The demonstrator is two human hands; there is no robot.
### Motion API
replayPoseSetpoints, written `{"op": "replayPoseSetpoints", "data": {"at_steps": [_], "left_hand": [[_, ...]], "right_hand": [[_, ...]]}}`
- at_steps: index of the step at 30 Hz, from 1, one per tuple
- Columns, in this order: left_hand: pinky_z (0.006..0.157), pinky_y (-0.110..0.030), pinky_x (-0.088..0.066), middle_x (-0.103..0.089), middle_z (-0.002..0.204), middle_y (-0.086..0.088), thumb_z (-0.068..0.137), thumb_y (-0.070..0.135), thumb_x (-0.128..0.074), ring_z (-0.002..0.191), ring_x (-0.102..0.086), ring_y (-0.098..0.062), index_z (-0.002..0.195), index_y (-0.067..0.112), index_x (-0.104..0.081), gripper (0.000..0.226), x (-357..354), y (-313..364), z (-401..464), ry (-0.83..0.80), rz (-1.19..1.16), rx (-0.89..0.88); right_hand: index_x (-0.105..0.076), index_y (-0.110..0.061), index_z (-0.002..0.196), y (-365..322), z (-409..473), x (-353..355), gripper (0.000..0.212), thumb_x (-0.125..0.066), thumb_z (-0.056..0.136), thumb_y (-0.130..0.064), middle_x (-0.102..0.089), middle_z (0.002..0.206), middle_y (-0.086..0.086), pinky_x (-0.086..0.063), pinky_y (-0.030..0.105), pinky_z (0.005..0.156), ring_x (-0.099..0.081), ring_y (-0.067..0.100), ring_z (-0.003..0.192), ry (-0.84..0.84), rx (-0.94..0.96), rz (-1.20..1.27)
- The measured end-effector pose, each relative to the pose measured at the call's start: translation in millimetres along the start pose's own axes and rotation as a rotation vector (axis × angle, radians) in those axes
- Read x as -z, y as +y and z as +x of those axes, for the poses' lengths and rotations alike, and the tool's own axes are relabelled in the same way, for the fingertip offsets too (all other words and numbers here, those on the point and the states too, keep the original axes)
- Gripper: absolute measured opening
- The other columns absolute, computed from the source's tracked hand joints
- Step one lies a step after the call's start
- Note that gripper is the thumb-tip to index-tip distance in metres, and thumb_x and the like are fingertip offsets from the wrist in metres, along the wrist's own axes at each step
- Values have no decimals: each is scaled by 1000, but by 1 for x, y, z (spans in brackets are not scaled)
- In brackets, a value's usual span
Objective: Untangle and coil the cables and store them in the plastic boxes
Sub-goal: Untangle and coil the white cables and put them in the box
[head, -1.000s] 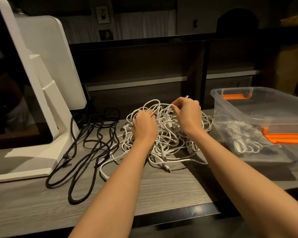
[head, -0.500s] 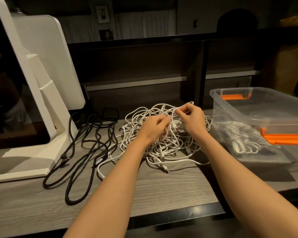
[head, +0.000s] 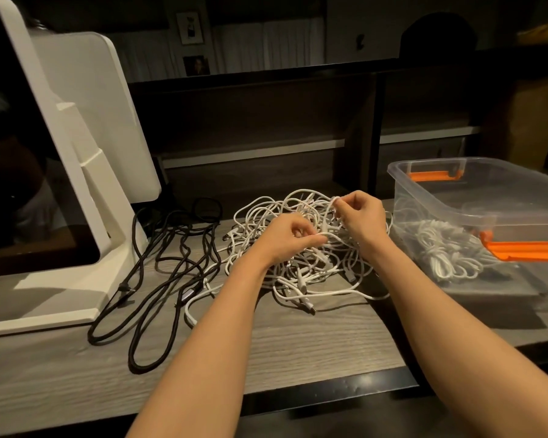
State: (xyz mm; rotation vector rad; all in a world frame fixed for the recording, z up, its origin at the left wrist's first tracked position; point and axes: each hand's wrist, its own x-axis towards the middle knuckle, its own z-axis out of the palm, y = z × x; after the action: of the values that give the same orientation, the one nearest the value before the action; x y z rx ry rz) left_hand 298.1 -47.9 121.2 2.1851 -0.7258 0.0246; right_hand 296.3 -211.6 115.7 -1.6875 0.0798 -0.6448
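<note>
White tangle (head: 301, 248) is the grip site: left hand (head: 287, 240) has fingers curled, pinching a white strand at its fingertips just over the middle of the pile. Right hand (head: 361, 221) sits just right of it and slightly farther back, fingers curled, pinching a loop lifted off the pile's top. Hands close together, not touching as far as I can tell. Rest of the tangle lies loose on the grey wood desk (head: 298, 343) under and around both hands, a few plug ends poking out on the near side. Left of the grip: black cables (head: 159, 267), loose loops on the desk, touching the white pile's left edge. Right of the grip: clear box (head: 475, 184) with orange latches, white coils (head: 440, 248) already inside. Far left: white monitor stand (head: 86, 172), black cables running along its base.
</note>
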Motion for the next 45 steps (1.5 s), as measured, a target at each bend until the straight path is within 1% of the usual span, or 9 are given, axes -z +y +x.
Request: {"op": "replayPoseSetpoints", "data": {"at_steps": [5,7,11,16,24,29,34,40,45], "left_hand": [[93,-27,-34,-68,108,-19,94,63,-20,105,-53,-17,66,15,-73,76,-4,11,0,14,-124,162],[79,-24,-37,-64,95,-26,93,63,-27,90,-54,-21,72,13,-71,70,-2,12,0,46,-225,140],[69,-23,-44,-57,80,-1,99,37,-49,70,-53,-7,97,11,-64,29,3,7,1,240,-443,93],[56,-11,-40,-53,59,9,100,25,-52,50,-46,3,80,17,-70,29,3,10,2,256,-285,-34],[58,-16,-47,-60,70,-1,104,11,-38,56,-57,-3,87,9,-58,26,15,13,7,522,-582,71],[54,-21,-30,-41,53,5,105,30,-38,48,-35,-6,98,8,-54,28,21,9,4,328,-1075,268],[54,-21,-26,-38,55,7,105,41,-31,48,-31,-4,114,19,-63,40,16,10,4,313,-876,171],[74,-28,-44,-65,71,0,104,47,-26,79,-58,-13,83,17,-56,47,20,18,1,402,-1289,226],[45,-19,-42,-31,49,4,103,53,-20,36,-30,-7,76,13,-43,53,22,15,-2,299,-1475,268]], "right_hand": [[-65,-12,76,-4,1,4,17,-68,88,-25,-62,65,2,-41,24,53,-51,9,53,-42,51,14],[-68,-14,78,-4,-1,-1,17,-69,86,-28,-65,68,-1,-47,26,61,-57,9,62,-61,123,-114],[-67,-17,77,-7,-4,-7,15,-71,85,-29,-65,69,-6,-51,33,70,-63,13,70,-52,228,-252],[-66,-17,80,-10,-12,-9,12,-69,86,-27,-56,68,-14,-47,29,62,-54,5,61,-18,403,-397],[-71,-18,98,0,-6,-3,19,-64,89,-33,-69,98,-4,-43,39,88,-53,18,100,-80,430,-600],[-74,-17,93,-4,-11,-8,12,-69,86,-26,-70,86,-3,-29,32,78,-51,20,86,8,678,-658],[-74,-21,86,-4,-11,-5,8,-73,82,-28,-67,80,-6,-24,31,76,-52,21,82,19,816,-714],[-72,-22,97,-1,-9,-2,14,-71,84,-18,-65,94,-2,-23,32,79,-50,26,97,40,699,-813],[-68,-21,103,-4,-7,-1,14,-59,93,-23,-65,99,-5,-19,26,80,-45,18,102,51,518,-636]]}}
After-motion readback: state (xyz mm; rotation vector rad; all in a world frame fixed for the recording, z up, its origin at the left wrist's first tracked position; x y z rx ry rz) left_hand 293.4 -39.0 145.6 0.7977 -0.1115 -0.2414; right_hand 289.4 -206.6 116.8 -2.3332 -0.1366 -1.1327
